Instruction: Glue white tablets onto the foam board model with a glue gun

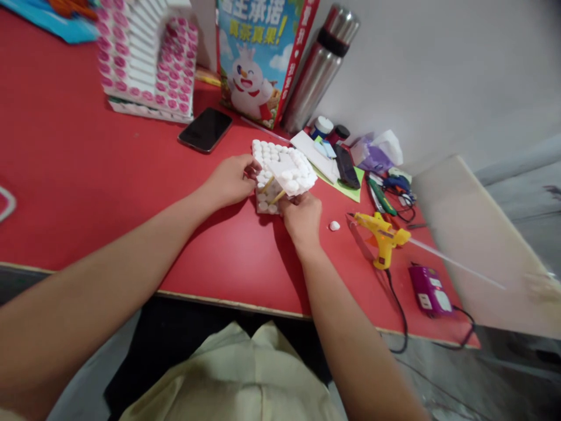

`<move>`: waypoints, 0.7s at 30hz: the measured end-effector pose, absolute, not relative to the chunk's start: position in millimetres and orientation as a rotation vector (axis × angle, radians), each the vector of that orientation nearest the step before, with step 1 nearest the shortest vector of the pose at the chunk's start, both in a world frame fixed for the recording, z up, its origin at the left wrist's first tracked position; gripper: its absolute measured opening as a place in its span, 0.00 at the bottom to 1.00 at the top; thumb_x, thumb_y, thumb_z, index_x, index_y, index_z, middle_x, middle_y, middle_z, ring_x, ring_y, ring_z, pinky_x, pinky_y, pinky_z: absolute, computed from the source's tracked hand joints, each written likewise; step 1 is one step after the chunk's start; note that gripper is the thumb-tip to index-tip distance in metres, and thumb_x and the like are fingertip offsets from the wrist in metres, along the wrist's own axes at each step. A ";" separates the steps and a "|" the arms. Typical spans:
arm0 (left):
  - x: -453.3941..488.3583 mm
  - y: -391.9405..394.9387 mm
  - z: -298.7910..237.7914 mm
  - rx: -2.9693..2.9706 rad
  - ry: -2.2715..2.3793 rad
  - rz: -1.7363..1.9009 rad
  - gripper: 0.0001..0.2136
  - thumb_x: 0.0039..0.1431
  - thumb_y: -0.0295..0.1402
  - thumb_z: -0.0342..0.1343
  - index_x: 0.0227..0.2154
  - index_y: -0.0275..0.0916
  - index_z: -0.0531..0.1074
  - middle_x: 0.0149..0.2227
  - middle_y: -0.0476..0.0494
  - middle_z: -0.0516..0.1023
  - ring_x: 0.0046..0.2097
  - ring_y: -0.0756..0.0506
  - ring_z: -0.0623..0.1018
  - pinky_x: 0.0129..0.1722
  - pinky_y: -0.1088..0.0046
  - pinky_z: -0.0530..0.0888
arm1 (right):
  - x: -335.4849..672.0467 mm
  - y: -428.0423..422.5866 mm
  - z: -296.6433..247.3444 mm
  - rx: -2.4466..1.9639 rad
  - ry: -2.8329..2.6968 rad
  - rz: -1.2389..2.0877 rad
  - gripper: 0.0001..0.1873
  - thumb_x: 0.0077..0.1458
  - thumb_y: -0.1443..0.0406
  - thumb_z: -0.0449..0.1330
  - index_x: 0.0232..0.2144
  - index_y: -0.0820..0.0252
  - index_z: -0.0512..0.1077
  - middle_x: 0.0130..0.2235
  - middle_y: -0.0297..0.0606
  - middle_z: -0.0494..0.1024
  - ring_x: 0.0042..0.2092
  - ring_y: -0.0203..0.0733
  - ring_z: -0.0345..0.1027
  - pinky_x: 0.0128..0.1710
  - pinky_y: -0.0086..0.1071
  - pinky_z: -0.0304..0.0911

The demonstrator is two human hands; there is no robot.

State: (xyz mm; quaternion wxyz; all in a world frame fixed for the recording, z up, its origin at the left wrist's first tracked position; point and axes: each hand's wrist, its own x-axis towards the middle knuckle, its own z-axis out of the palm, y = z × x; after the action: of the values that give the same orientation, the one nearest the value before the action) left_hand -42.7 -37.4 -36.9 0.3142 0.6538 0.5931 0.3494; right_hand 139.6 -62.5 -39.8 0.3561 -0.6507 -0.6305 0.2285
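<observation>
A small white model (274, 158), covered in rounded white pieces and propped by thin yellowish sticks, stands on the red table between my hands. My left hand (236, 180) grips its left edge with curled fingers. At the lower right side, my right hand (303, 217) has its fingers closed on the same model; the fingertips are partly hidden beneath its raised part. One loose white piece (335, 225) lies just right of my right hand. Farther right rests a yellow glue gun (382, 234) with a clear glue stick in its back.
Behind the model stand a phone (205, 130), a printed bag (258, 64) and a steel flask (319, 70). A pink-and-white craft piece (146, 64) is at back left. On the right are a purple power socket (432, 290), cables and a tissue pack (376, 153).
</observation>
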 end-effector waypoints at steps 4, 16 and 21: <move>-40.8 -39.1 -33.0 1.708 1.565 0.902 0.20 0.46 0.17 0.53 0.44 0.31 0.76 0.40 0.39 0.81 0.34 0.46 0.76 0.36 0.69 0.71 | 142.3 -58.3 -42.8 -1.663 -1.597 0.649 0.10 0.48 0.64 0.59 0.17 0.59 0.69 0.19 0.36 0.72 0.24 0.38 0.63 0.24 0.31 0.51; -38.4 -42.0 -33.8 1.808 1.603 0.932 0.19 0.51 0.17 0.53 0.46 0.34 0.73 0.48 0.38 0.76 0.42 0.46 0.77 0.45 0.68 0.75 | 162.1 -77.6 -31.2 -1.609 -1.779 0.672 0.14 0.56 0.61 0.59 0.20 0.58 0.69 0.19 0.33 0.73 0.22 0.36 0.63 0.28 0.30 0.57; -36.5 -43.8 -31.6 1.805 1.578 0.923 0.19 0.51 0.17 0.52 0.46 0.35 0.73 0.48 0.37 0.75 0.44 0.44 0.77 0.46 0.65 0.75 | 160.3 -78.3 -29.8 -1.677 -2.066 0.404 0.16 0.61 0.59 0.54 0.26 0.58 0.76 0.22 0.38 0.76 0.26 0.42 0.67 0.31 0.34 0.58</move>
State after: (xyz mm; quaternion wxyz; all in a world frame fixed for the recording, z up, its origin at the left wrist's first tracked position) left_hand -36.5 -43.8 -31.6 0.2825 0.6740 0.5891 0.3448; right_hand 160.3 -78.3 -29.8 0.2229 -0.6074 -0.7483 0.1463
